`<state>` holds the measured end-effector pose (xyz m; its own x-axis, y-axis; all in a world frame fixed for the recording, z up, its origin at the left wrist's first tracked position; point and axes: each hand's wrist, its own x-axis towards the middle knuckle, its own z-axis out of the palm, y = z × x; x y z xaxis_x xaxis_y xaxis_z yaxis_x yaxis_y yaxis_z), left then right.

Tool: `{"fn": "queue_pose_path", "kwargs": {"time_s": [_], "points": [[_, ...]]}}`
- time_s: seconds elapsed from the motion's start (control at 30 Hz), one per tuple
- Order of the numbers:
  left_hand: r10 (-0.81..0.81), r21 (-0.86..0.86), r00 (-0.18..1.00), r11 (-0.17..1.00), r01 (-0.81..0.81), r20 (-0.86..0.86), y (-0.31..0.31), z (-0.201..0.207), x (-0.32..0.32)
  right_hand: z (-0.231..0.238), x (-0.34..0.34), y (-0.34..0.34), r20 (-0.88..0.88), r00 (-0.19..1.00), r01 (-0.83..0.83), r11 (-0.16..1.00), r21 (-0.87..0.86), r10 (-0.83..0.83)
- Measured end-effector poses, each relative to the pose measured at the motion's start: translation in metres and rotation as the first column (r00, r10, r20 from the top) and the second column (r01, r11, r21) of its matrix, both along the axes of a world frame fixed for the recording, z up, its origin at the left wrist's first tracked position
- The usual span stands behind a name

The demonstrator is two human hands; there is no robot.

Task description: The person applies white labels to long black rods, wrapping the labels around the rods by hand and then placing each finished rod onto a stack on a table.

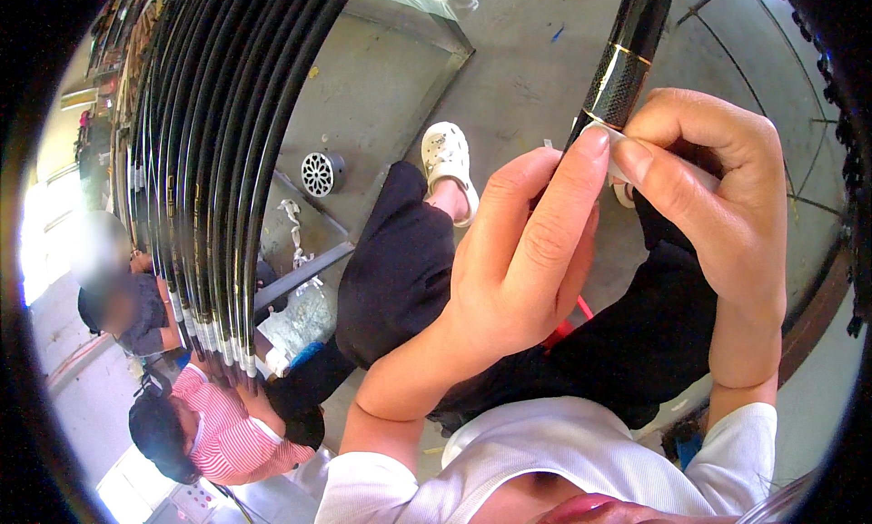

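A glossy black rod [631, 47] with thin gold rings and a woven-pattern band comes in from the top, right of centre. My left hand [522, 261] is closed round its lower part, and the fingers hide where the rod goes on below. A fingertip of that hand presses at the lower gold ring. My right hand [736, 197] is beside it, thumb and bent forefinger pinching a white strip [619, 168] that lies against the rod by the ring. The right hand's other fingers are curled and partly hidden.
Several long black rods [236, 115] with white-wrapped ends hang or lean at the left. Beyond them are a person in a striped shirt [227, 424] and another in dark clothes [145, 315]. A round patterned object [318, 174] and a plastic bag [304, 320] lie low down. Metal frame bars [436, 88] edge the floor.
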<state>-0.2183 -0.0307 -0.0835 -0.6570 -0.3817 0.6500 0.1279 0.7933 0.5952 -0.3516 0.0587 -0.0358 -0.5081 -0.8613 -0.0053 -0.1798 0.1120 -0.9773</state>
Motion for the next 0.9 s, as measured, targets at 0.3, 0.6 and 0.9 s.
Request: {"fn": "queue_pose_path", "kwargs": {"time_s": [0.3,0.6,0.9], "points": [[-0.015,0.036,1.0,0.999,0.015,0.018,0.0009,0.0024,0.0028,0.0046,-0.0014,0.0021,0.018,1.0,0.0,0.997,0.072,-0.002],[-0.055,0.111,0.998,0.992,0.053,0.015,0.0001,0.0045,0.0078,0.0065,0.0023,0.0013,-0.022,1.0,0.01,0.998,0.057,-0.009],[-0.03,0.201,0.999,0.979,0.038,-0.039,0.0065,-0.0035,0.0097,0.0034,0.0003,0.0025,-0.031,0.999,-0.027,0.998,0.053,0.029]]}}
